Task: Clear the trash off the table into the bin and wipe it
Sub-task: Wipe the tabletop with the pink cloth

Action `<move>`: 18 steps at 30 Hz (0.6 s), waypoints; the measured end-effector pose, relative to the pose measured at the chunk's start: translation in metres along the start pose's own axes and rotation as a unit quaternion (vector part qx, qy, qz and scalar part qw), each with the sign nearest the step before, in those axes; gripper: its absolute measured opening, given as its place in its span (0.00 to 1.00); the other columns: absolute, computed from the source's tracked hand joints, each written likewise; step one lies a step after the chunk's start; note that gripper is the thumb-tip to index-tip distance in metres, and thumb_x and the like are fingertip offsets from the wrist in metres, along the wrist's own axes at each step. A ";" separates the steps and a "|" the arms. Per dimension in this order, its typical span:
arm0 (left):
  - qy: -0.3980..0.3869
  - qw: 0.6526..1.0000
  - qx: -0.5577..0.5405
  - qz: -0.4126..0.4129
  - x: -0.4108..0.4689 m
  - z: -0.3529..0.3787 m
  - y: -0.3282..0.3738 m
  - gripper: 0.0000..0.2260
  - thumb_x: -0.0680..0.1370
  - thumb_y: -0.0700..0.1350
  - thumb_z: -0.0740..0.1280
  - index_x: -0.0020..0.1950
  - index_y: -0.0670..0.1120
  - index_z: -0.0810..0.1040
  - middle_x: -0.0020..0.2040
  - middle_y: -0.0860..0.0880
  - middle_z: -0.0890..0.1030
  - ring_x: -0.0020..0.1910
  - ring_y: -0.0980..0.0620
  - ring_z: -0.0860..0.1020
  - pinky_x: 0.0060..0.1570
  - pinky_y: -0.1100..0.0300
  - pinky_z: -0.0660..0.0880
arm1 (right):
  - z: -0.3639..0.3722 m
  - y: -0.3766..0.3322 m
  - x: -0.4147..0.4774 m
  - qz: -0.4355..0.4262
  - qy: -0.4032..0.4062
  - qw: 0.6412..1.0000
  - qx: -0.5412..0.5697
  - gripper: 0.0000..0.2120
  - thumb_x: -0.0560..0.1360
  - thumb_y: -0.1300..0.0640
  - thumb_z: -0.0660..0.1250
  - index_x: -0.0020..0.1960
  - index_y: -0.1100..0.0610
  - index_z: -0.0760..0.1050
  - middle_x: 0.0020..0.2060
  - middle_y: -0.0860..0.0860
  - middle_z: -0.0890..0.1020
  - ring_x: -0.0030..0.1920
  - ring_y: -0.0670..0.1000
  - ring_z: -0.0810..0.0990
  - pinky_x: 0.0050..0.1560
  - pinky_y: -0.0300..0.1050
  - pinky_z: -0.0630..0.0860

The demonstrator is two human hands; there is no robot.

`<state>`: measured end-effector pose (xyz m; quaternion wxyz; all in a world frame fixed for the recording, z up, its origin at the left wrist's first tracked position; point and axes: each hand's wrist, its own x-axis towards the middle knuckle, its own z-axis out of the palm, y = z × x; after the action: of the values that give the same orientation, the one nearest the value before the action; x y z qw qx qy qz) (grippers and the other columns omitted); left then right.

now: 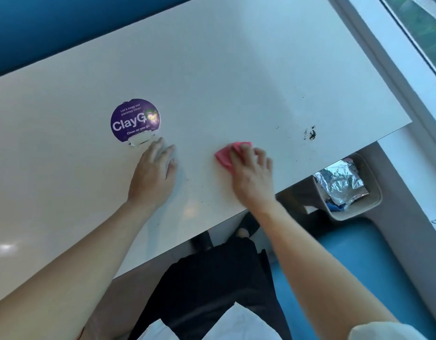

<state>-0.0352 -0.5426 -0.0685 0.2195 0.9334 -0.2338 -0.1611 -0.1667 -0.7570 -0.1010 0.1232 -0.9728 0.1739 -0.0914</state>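
Observation:
My right hand point(252, 171) presses a folded pink cloth point(226, 154) flat against the white table point(212, 69), fingers spread over it. My left hand point(154, 171) rests palm down on the table to the left, fingers straight, just below a round purple sticker point(133, 119). A small heap of dark crumbs point(311, 134) lies near the table's right edge, with a few specks scattered around it. On the floor below that edge stands a beige bin point(373, 192) holding crumpled silver foil point(340, 184).
A window ledge point(383, 45) runs along the table's right side. A blue seat point(359, 266) sits at the lower right, beside my dark trousers. The sticker's lower edge is torn, with white paper peeling up.

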 end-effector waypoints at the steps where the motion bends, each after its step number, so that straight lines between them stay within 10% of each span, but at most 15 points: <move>1: 0.004 1.000 -0.008 -0.005 -0.001 -0.001 0.002 0.18 0.86 0.47 0.59 0.75 0.45 0.74 0.81 0.44 0.64 0.81 0.47 0.59 0.78 0.49 0.60 | -0.004 0.021 0.005 0.019 0.000 1.000 -0.010 0.22 0.77 0.59 0.62 0.71 0.49 0.72 0.68 0.50 0.70 0.59 0.61 0.68 0.53 0.55 0.70; 9: 0.085 0.994 -0.059 -0.031 0.017 -0.002 0.005 0.12 0.81 0.42 0.67 0.63 0.46 0.83 0.66 0.46 0.81 0.68 0.47 0.75 0.68 0.57 0.68 | -0.017 0.068 0.041 0.196 0.028 0.971 0.133 0.26 0.77 0.71 0.61 0.72 0.57 0.75 0.64 0.59 0.69 0.60 0.64 0.66 0.68 0.57 0.68; 14: 0.108 0.972 -0.161 -0.137 0.027 -0.018 0.011 0.12 0.79 0.42 0.70 0.62 0.48 0.83 0.49 0.52 0.86 0.47 0.57 0.80 0.48 0.78 0.67 | -0.011 -0.062 0.029 0.113 0.021 0.957 0.268 0.25 0.75 0.59 0.62 0.67 0.36 0.71 0.66 0.56 0.70 0.62 0.61 0.71 0.62 0.59 0.77; 18: 0.131 0.950 -0.224 -0.172 0.030 -0.037 0.006 0.14 0.76 0.50 0.74 0.61 0.54 0.82 0.43 0.57 0.85 0.44 0.64 0.81 0.50 0.74 0.70 | 0.007 -0.148 0.002 0.011 -0.033 0.961 0.275 0.34 0.64 0.74 0.70 0.70 0.63 0.74 0.63 0.59 0.71 0.54 0.59 0.66 0.59 0.49 0.70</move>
<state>0.0028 -0.5502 -0.0399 0.4205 0.8991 0.0036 -0.1213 -0.1164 -0.6218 -0.0669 0.3928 -0.9017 0.1487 -0.1023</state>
